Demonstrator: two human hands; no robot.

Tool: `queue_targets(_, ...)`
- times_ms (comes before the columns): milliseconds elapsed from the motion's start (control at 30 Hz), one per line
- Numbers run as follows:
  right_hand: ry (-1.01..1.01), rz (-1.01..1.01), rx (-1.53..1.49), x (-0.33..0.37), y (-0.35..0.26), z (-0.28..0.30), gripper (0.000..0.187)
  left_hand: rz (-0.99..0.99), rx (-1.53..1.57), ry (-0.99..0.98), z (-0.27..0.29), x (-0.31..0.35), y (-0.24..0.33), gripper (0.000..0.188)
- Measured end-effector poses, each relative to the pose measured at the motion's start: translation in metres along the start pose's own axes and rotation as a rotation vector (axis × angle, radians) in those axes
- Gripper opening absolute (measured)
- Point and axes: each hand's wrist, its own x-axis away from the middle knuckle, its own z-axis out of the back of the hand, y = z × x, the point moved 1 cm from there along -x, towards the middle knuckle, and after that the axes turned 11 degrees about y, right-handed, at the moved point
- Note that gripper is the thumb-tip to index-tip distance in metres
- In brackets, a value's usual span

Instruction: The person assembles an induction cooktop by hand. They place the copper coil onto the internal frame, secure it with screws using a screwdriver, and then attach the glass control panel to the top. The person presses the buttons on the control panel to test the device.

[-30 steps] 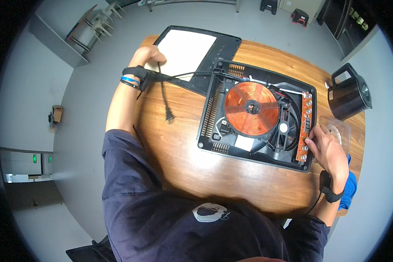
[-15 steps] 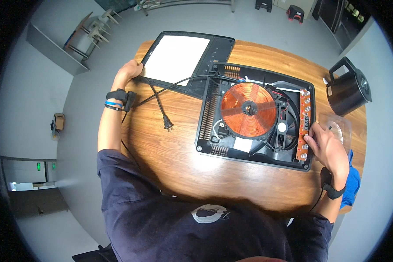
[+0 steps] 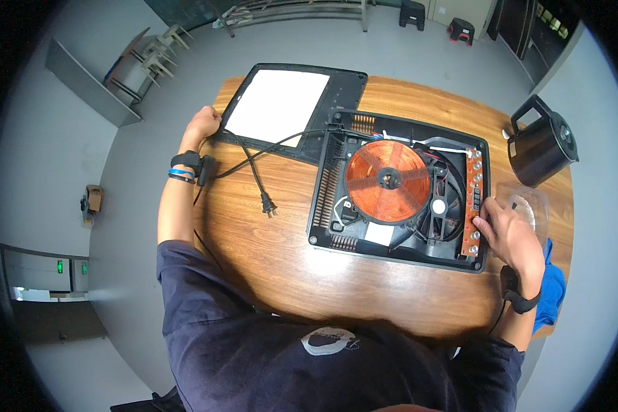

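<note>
An opened induction cooker base [image 3: 398,257] lies on the table with its copper coil [image 3: 364,175], fan and orange control board [image 3: 472,237] exposed. My right hand [image 3: 511,233] is closed at the base's right rim, the thumb over the control board's edge. My left hand [image 3: 202,126] is closed beside the near-left corner of the black cover panel [image 3: 312,137], which lies with its white sheet [image 3: 275,106] upward. A black power cord [image 3: 250,161] runs close to those fingers, and its two-pin plug [image 3: 268,206] lies on the wood. What the left fingers hold is hidden.
On the right stand a black kettle [image 3: 542,151] and a clear plastic tray [image 3: 539,206]. A blue cloth [image 3: 549,288] hangs at the table's right edge. Stools [image 3: 412,14] are on the floor beyond the wooden table [image 3: 268,261].
The whole view has shifted, with the cooker and cover sitting slightly lower in the picture. Both hands stay at about the same spots on the things.
</note>
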Motion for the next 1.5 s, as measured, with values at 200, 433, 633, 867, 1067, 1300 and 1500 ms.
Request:
queue_targets(200, 0.018, 0.05, -0.031, 0.003, 0.007, -0.002, 0.024, 0.003, 0.017, 0.16, -0.008, -0.015, 0.008, 0.027)
queue_targets(433, -0.038, 0.037, -0.024, 0.006, 0.009, -0.001, 0.023, -0.079, 0.334, 0.246, 0.0, -0.031, -0.013, 0.03)
queue_targets(633, -0.081, 0.027, -0.024, 0.005, 0.017, 0.001, 0.021, 0.087, 0.826, -0.07, 0.033, 0.007, 0.006, 0.056)
queue_targets(867, -0.148, 0.02, 0.06, -0.005, 0.016, 0.002, 0.024, 0.062, 1.061, -0.374, 0.064, 0.053, 0.001, 0.072)
queue_targets(1067, -0.157, 0.037, 0.107, -0.006, 0.01, 0.004, 0.024, 0.217, 0.873, -0.159, 0.041, 0.052, 0.01, 0.071)
queue_targets(1300, -0.115, 0.037, 0.085, 0.0, 0.018, 0.001, 0.02, 0.271, 1.337, -0.058, 0.043, 0.024, 0.01, 0.03)
queue_targets(1500, -0.045, 0.014, -0.001, -0.002, 0.013, 0.021, 0.018, 0.131, 1.878, 0.017, 0.105, 0.049, 0.06, 0.028)
